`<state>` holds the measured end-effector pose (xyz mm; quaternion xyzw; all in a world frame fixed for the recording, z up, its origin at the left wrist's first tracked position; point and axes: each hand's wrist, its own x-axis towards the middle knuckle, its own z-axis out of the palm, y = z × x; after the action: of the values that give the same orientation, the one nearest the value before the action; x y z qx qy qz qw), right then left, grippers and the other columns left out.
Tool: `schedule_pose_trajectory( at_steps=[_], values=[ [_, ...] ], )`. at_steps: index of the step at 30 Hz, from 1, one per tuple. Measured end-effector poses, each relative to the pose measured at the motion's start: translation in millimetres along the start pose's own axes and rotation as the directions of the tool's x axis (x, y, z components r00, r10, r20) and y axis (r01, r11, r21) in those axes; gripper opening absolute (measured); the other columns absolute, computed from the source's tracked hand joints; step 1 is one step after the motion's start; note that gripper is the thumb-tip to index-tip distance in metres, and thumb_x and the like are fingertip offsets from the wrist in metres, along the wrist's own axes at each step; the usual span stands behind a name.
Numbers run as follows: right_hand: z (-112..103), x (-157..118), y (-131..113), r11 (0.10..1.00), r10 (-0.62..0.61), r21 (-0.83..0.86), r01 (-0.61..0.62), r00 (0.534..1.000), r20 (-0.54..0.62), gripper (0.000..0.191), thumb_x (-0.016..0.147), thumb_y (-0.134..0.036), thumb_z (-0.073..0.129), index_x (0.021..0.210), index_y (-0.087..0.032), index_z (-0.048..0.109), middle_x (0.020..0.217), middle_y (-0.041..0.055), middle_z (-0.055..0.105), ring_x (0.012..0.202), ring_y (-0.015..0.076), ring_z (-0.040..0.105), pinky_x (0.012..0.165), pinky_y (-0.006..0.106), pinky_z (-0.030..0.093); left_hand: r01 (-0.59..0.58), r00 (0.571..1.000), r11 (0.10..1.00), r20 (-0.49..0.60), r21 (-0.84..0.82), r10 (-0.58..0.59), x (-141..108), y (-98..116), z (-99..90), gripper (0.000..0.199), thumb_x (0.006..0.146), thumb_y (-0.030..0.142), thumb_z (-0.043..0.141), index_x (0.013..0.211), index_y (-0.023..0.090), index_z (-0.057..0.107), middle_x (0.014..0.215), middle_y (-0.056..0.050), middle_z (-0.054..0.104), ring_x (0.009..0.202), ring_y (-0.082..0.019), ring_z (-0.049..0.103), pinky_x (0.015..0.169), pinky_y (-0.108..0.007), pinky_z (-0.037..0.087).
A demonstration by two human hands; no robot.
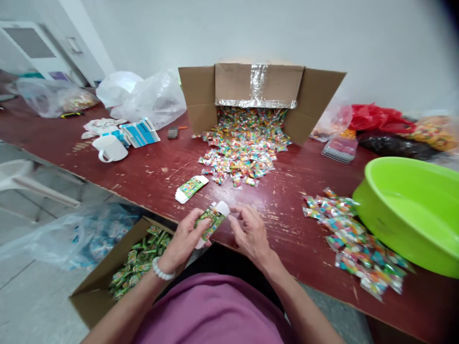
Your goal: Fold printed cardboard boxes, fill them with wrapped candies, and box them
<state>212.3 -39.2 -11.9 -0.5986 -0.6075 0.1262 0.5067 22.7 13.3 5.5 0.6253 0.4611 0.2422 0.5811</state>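
Observation:
My left hand [186, 234] grips a small green printed carton [211, 222] between thumb and fingers, just over the table's front edge. The carton's white end flap stands out toward my right hand [250, 231]. That hand's fingers are bent, with the thumb apart from them, and its fingertips are right beside the flap; whether they touch it I cannot tell. On the table lie more green cartons [191, 188], apparently flat and stacked. Beyond my hands, small wrapped candies [244, 155] spill from a large cardboard box [258, 83] lying on its side.
To the right stands a green basin [390, 215], with more wrapped candies [358, 243] beside it. A white mug [110, 149] and a blue-and-white packet [141, 133] are at left. Below the table edge, an open carton box [93, 298] holds many filled-looking green packs. Plastic bags [154, 100] lie behind.

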Motion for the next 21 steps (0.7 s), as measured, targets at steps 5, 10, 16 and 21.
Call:
schedule_pose_trajectory(
  at_steps=[5,10,16,21],
  values=[
    [23,-1,-12,0.999,0.027,0.033,-0.033,0.985,0.171,0.009,0.089,-0.022,0.062,0.096,-0.021,0.067,0.088,0.0053,0.07,0.079,0.0198,0.062,0.075,0.031,0.047,-0.037,0.999,0.993,-0.033,0.114,0.041,-18,0,6.8,0.03,0.091,0.051,0.053,0.095,0.021,0.057,0.087,0.001,0.058,0.072,-0.014,0.057,0.057,-0.023,0.055],
    [25,-2,-10,0.983,0.102,0.112,-0.148,0.934,0.343,0.005,0.085,-0.016,0.063,0.082,-0.02,0.065,0.079,0.0011,0.069,0.071,0.0152,0.061,0.065,0.025,0.044,-0.052,0.998,0.975,-0.017,0.218,0.057,-30,-11,0.9,0.027,0.094,0.047,0.05,0.093,0.022,0.059,0.083,0.0,0.059,0.069,-0.014,0.057,0.065,-0.026,0.052],
    [26,-14,-27,0.977,0.032,0.173,-0.121,0.893,0.449,0.011,0.089,-0.015,0.059,0.08,-0.021,0.063,0.075,-0.0011,0.068,0.07,0.0138,0.062,0.066,0.023,0.043,0.249,0.9,0.965,0.387,-0.077,-0.202,-36,-25,-21.4,0.042,0.088,0.048,0.062,0.122,0.024,0.058,0.095,-0.005,0.068,0.081,-0.018,0.065,0.07,-0.029,0.051],
    [23,-13,-27,0.947,0.018,0.266,-0.182,0.854,0.52,0.008,0.091,-0.017,0.059,0.088,-0.021,0.065,0.078,-0.0029,0.068,0.07,0.0117,0.061,0.066,0.021,0.044,0.395,0.779,0.898,0.589,-0.194,-0.216,-29,-20,-26.4,0.032,0.072,0.039,0.08,0.087,0.015,0.066,0.073,-0.002,0.065,0.058,-0.012,0.06,0.062,-0.026,0.049]
  ],
)
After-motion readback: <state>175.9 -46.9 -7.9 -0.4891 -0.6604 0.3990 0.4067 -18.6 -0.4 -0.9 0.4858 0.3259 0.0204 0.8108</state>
